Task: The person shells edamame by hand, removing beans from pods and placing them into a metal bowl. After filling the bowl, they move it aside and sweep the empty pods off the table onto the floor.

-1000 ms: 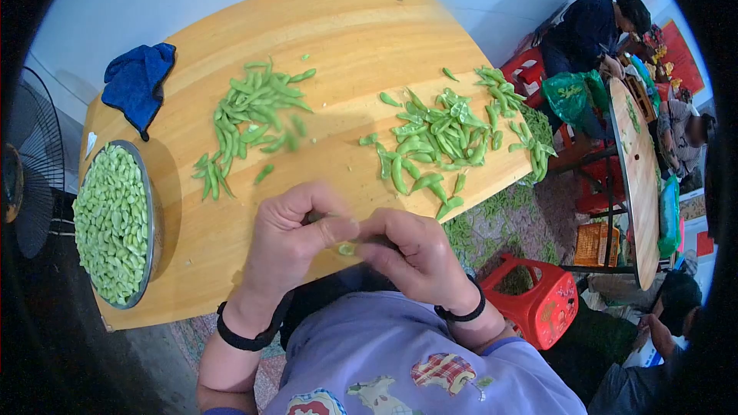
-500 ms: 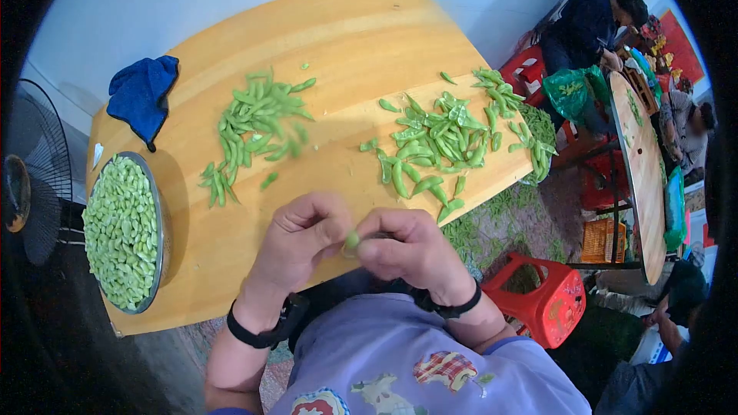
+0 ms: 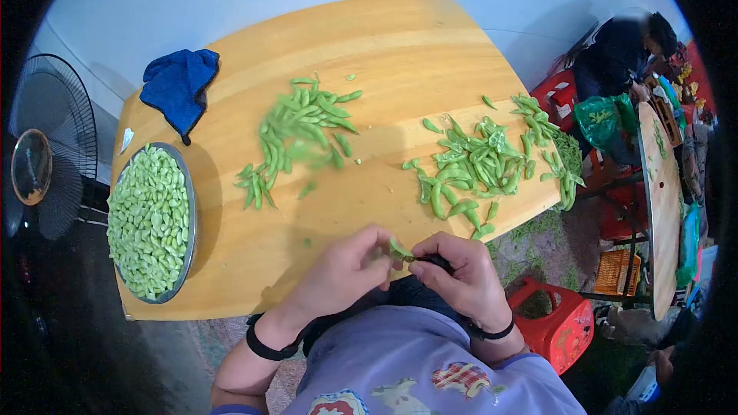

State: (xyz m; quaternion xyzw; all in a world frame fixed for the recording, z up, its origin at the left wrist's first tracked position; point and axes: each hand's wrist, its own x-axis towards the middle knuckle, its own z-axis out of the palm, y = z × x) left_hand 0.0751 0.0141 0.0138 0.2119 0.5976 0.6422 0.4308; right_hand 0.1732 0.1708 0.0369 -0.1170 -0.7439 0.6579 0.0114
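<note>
My left hand point(image 3: 350, 267) pinches a green pod point(image 3: 398, 249) at the table's near edge. Close beside it, my right hand point(image 3: 463, 278) is closed on a small dark tool point(image 3: 434, 261), whose tip meets the pod. Beyond my hands, one pile of green pods point(image 3: 304, 121) lies left of centre, and a second pile of pods point(image 3: 473, 161) lies to the right. A metal bowl point(image 3: 192, 223) full of shelled green beans point(image 3: 150, 223) stands at the table's left end.
A blue cloth point(image 3: 181, 88) lies at the table's back left. Left of the table stands a fan point(image 3: 54, 146). A red stool point(image 3: 557, 330) is at the right. A person point(image 3: 619, 50) sits by another table point(image 3: 659, 207) farther right.
The view has shifted, so the table sits farther right in frame. A longer green pod now shows between my hands, where a small green piece was, and the dark tool shows more clearly.
</note>
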